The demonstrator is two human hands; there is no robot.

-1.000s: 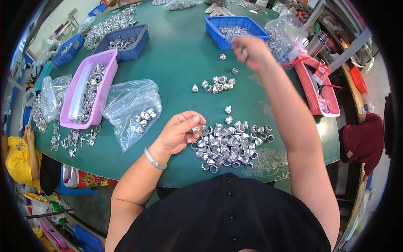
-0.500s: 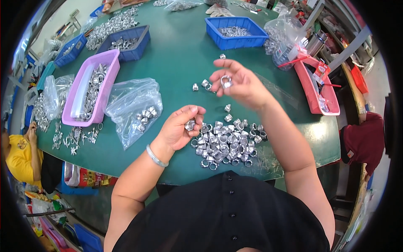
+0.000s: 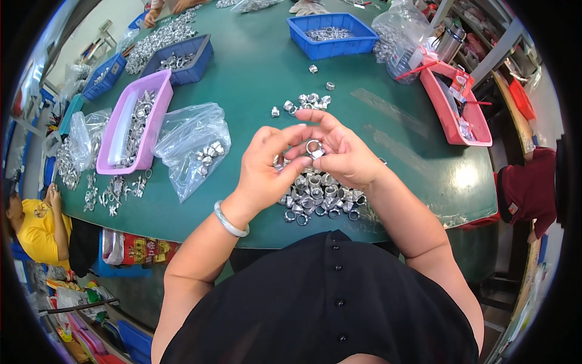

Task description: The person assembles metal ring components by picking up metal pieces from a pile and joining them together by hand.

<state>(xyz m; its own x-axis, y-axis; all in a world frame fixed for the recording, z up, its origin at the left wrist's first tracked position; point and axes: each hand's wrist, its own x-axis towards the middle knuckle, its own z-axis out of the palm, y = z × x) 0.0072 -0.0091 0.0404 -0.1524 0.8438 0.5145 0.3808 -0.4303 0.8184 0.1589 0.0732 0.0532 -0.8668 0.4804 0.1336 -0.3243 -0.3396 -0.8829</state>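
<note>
Both hands meet just above a pile of silver metal rings (image 3: 312, 197) on the green table. In my right hand (image 3: 348, 155), a silver ring (image 3: 314, 147) sits at the thumb and curled fingers, its opening facing up. My left hand (image 3: 260, 164) is curled beside it, its thumb reaching close to that ring. A bit of silver metal (image 3: 278, 162), seemingly another ring, shows inside the left fingers, partly hidden. Beyond the hands lies a smaller group of rings (image 3: 311, 101), with a few strays farther off.
At left stand a purple basket (image 3: 162, 115) of metal pieces and a clear plastic bag (image 3: 188, 136) with rings on it. Blue trays (image 3: 203, 64) (image 3: 364, 47) stand farther back, a pink basket (image 3: 445, 124) at right. A person in yellow (image 3: 39, 233) sits at left.
My right hand has come back nearer and met my left hand, which has risen slightly. The far group of rings, partly covered before, now shows fully. The whole view has shifted a little.
</note>
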